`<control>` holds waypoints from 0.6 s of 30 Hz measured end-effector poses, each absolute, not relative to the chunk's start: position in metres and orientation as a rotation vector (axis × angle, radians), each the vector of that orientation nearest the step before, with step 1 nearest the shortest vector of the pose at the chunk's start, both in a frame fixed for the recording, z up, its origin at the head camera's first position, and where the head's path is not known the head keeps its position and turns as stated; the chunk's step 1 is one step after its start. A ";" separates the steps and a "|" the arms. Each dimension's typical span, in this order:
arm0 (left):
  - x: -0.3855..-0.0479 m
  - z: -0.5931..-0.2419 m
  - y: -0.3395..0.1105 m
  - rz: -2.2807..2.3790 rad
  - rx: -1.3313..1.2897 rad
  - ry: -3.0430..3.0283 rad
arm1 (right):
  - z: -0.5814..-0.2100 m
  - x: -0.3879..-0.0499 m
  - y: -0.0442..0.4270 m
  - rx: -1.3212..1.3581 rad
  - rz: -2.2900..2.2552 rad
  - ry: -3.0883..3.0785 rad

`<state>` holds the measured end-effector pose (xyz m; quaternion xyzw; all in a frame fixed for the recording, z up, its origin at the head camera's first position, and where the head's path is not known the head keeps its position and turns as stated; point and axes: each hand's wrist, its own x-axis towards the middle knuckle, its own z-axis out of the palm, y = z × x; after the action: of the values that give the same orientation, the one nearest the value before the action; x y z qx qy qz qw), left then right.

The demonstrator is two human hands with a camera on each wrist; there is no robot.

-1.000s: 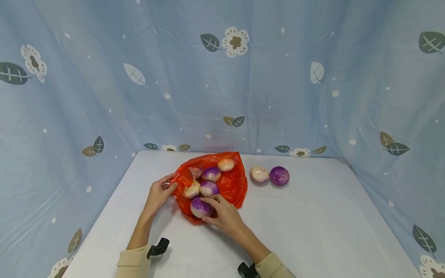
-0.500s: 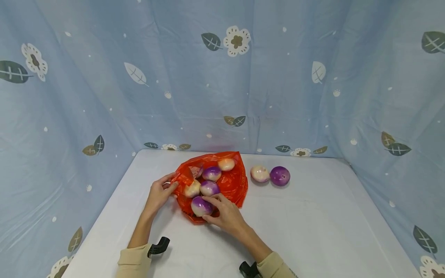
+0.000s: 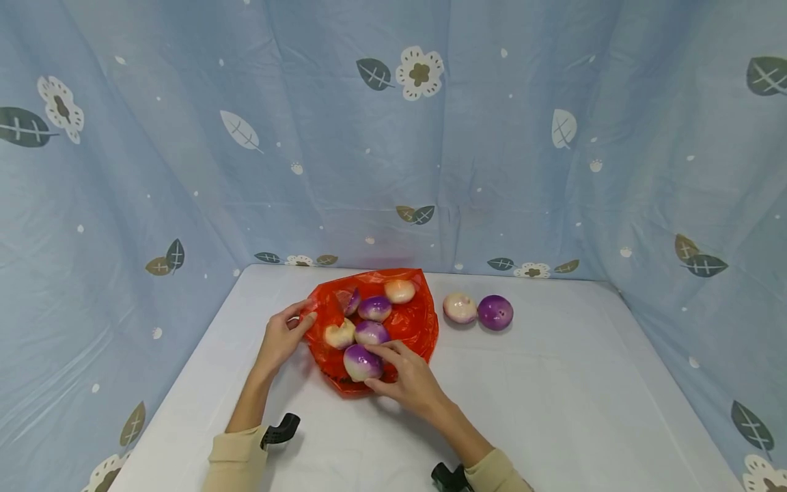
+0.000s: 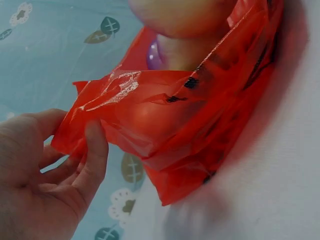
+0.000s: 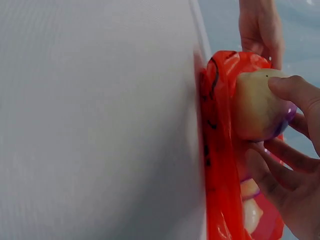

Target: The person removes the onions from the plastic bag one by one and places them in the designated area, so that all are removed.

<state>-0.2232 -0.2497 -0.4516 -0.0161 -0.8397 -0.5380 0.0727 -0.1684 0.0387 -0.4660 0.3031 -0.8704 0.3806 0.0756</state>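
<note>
One turnip (image 3: 359, 364), gripped by right fingers (image 5: 267, 178), could slip, its skin glossy; left fingers (image 4: 97, 156) pinch the red bag (image 3: 410, 325).

- Red bag (image 3: 410, 326): thin shiny plastic, crumpled, mouth gaping, lying on tabletop (image 3: 553, 383).
- Held turnip (image 3: 361, 363): round, glossy, purple and off-white, at bag's near side.
- Bagged turnips (image 3: 375, 309): same colours, loosely grouped inside.

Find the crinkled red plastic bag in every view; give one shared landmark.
Head: crinkled red plastic bag, below centre, slightly left.
Left wrist: bag across the middle, reaching the upper right.
Right wrist: bag on the right, reaching the bottom edge.
Shared landmark: bare left hand.
</note>
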 end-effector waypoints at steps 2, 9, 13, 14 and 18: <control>-0.226 -0.449 -0.250 -1.610 -0.053 -2.513 | -0.464 -0.169 0.042 0.905 1.149 -2.598; -0.238 -0.441 -0.249 -1.564 -0.109 -2.522 | -0.459 -0.172 0.056 0.865 1.146 -2.570; -0.245 -0.439 -0.247 -1.521 -0.137 -2.540 | -0.458 -0.174 0.063 0.848 1.177 -2.574; -0.247 -0.438 -0.247 -1.517 -0.139 -2.543 | -0.458 -0.174 0.065 0.848 1.179 -2.577; -0.251 -0.437 -0.246 -1.528 -0.117 -2.543 | -0.459 -0.174 0.070 0.865 1.165 -2.606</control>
<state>-0.2507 -0.2464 -0.4375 -0.0391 -0.8534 -0.5126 0.0862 -0.1739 0.0699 -0.4594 0.2892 -0.8710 0.3892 0.0793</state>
